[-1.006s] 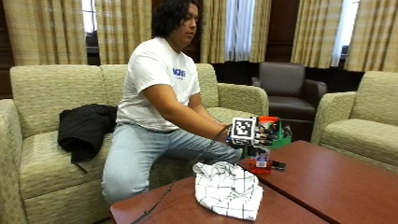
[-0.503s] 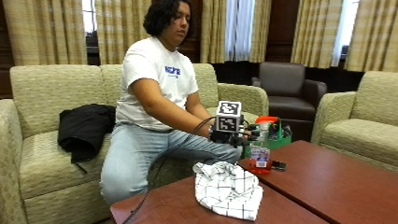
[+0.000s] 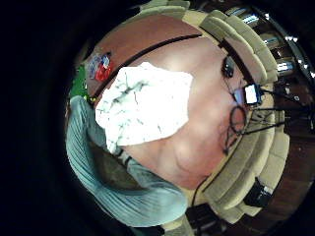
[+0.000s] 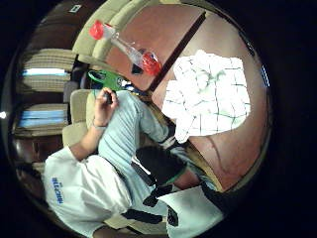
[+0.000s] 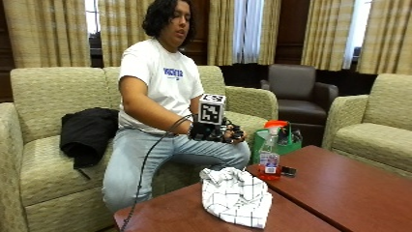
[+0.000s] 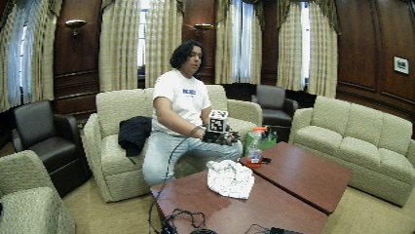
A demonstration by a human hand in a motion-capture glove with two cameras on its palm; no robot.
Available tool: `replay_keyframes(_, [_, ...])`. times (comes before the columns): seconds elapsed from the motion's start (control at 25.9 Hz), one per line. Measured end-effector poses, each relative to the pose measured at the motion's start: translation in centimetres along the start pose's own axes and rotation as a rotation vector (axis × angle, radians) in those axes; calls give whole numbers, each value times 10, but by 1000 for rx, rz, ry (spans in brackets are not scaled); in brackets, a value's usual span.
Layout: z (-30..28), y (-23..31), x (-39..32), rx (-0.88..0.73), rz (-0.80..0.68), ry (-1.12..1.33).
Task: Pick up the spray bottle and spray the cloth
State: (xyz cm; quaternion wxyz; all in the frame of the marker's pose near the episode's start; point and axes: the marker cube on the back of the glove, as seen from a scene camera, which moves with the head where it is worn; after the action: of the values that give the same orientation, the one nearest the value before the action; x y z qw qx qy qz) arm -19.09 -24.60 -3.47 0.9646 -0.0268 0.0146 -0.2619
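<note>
The spray bottle (image 5: 270,155) stands upright on the wooden table (image 5: 334,188), red cap on top and red liquid low in its clear body. Taking the bottle as the landmark: the checked cloth (image 5: 235,195) lies crumpled on the table just beside it, toward the near edge, and a small dark object (image 5: 288,171) lies just on its far side. A green bag (image 5: 278,141) sits behind it, off the table.

The gloved right hand (image 5: 217,133) hangs in the air above the person's lap, well short of the bottle and touching nothing. Its fingers look loosely curled with nothing in them — though the outside view shows them only partly.

As I judge it, the task is at its start: the bottle is untouched and ungripped, and the cloth shows no sign of spray. Everything is left — reach, grasp, lift, aim, squeeze.
</note>
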Motion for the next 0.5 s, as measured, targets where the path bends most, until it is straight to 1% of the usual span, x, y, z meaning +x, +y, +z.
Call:
replay_keyframes(0.08, [0, 16, 3, -9, -10, 43])
replay_keyframes(0.31, [3, 55, 7, -44, -28, 74])
replay_keyframes(0.5, [9, 70, 9, -56, -20, 118])
